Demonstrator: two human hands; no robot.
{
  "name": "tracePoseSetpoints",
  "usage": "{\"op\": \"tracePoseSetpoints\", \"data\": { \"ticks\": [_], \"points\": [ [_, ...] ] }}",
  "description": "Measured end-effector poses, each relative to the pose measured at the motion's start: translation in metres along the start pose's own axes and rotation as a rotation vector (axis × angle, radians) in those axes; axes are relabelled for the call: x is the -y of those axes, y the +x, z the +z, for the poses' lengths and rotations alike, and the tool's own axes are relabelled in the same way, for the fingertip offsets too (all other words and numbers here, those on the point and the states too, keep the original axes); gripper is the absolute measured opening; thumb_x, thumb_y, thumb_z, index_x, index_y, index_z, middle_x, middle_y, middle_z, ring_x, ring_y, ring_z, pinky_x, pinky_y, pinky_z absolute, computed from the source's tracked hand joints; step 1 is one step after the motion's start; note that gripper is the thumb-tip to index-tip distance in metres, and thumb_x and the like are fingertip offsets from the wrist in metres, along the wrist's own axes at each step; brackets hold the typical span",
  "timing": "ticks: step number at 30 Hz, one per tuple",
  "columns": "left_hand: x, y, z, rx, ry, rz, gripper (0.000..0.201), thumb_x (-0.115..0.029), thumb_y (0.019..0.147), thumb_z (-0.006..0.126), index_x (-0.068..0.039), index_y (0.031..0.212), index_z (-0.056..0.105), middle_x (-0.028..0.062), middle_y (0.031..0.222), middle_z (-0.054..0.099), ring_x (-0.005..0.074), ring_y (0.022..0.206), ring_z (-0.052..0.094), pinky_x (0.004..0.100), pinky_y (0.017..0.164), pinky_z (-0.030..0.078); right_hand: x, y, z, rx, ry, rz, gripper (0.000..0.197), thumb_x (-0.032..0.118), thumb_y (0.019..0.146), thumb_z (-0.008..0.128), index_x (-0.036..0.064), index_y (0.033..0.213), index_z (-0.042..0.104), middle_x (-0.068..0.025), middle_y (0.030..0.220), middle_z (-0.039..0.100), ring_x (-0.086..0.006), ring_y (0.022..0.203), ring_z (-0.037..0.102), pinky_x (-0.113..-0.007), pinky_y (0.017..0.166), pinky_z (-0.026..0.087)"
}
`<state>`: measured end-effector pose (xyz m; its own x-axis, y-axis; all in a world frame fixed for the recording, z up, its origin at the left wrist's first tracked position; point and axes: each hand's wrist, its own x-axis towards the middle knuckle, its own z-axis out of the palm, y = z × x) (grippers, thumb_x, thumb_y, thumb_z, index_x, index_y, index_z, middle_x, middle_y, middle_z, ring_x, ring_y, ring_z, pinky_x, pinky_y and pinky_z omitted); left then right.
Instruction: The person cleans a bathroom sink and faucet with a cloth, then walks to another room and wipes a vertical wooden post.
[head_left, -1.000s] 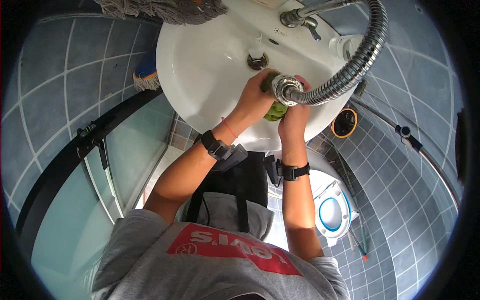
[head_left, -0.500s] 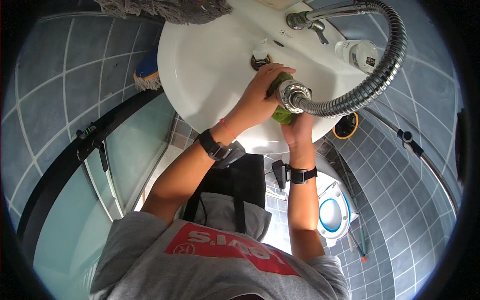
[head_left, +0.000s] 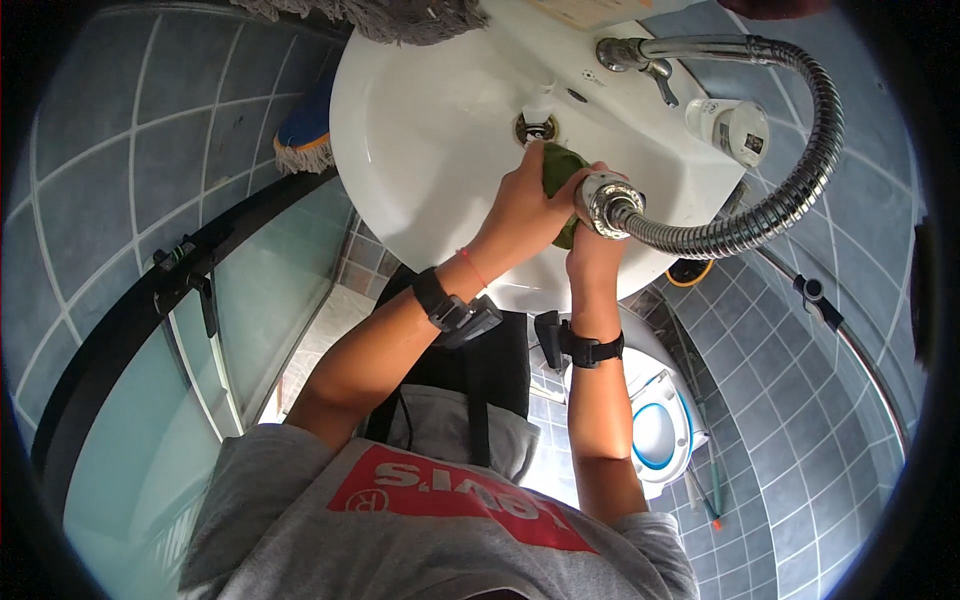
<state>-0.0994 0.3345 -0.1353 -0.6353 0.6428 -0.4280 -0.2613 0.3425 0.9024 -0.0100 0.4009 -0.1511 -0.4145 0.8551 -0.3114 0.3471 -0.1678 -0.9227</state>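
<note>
Both my hands are together over the white washbasin (head_left: 400,190), under the round metal head (head_left: 610,204) of a flexible tap. My left hand (head_left: 522,208) is closed around a dark green, cloth-like thing (head_left: 563,170), whose exact kind I cannot make out. My right hand (head_left: 597,254) is at the same green thing from the near right side. The tap head covers most of its fingers. A small white object (head_left: 538,102) is beside the drain hole (head_left: 535,130), beyond my hands.
The ribbed tap hose (head_left: 815,130) arches round on the right. A clear-and-white container (head_left: 738,132) stands on the basin's right ledge. A grey mop head (head_left: 400,15) hangs over the far left rim. A toilet (head_left: 655,435) is below right, a glass door (head_left: 150,430) at left.
The basin and tap appear shifted slightly right and up in view. My hands have changed their hold on the green thing, which shows more of its smooth side beside the left hand.
</note>
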Motion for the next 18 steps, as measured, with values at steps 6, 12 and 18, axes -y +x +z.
{"op": "tracePoseSetpoints", "data": {
  "ticks": [6,12,18],
  "points": [
    [0.012,0.004,0.002,0.039,-0.005,-0.038,0.031,-0.027,0.098,0.059,0.004,0.104,0.056,0.0233,0.094,0.070,0.0384,0.087,0.069,0.0404,0.075,0.053,-0.016,-0.008,-0.008,-0.044,0.181,0.163,0.018,0.007,0.096,0.059,0.0027,0.114,0.058,-0.0064,0.110,0.064,-0.0147,0.101,0.061,-0.029,0.089,0.050],
    [0.025,0.010,-0.016,0.061,-0.230,-0.118,0.042,-0.034,0.105,0.044,0.003,0.098,0.061,0.0065,0.077,0.064,0.0182,0.076,0.063,0.0356,0.071,0.051,-0.014,-0.018,-0.013,-0.079,0.657,0.464,0.024,0.015,0.097,0.057,0.0061,0.120,0.057,-0.0065,0.114,0.063,-0.0200,0.105,0.061,-0.037,0.094,0.051],
    [0.024,0.002,-0.035,0.058,-0.212,-0.010,0.033,-0.023,0.102,0.055,-0.001,0.126,0.058,0.0083,0.105,0.067,0.0122,0.083,0.060,0.0278,0.070,0.052,-0.020,-0.010,-0.030,0.012,0.834,0.515,0.031,0.031,0.102,0.049,0.0053,0.118,0.058,-0.0077,0.114,0.065,-0.0201,0.102,0.063,-0.037,0.092,0.052]
  ]
}}
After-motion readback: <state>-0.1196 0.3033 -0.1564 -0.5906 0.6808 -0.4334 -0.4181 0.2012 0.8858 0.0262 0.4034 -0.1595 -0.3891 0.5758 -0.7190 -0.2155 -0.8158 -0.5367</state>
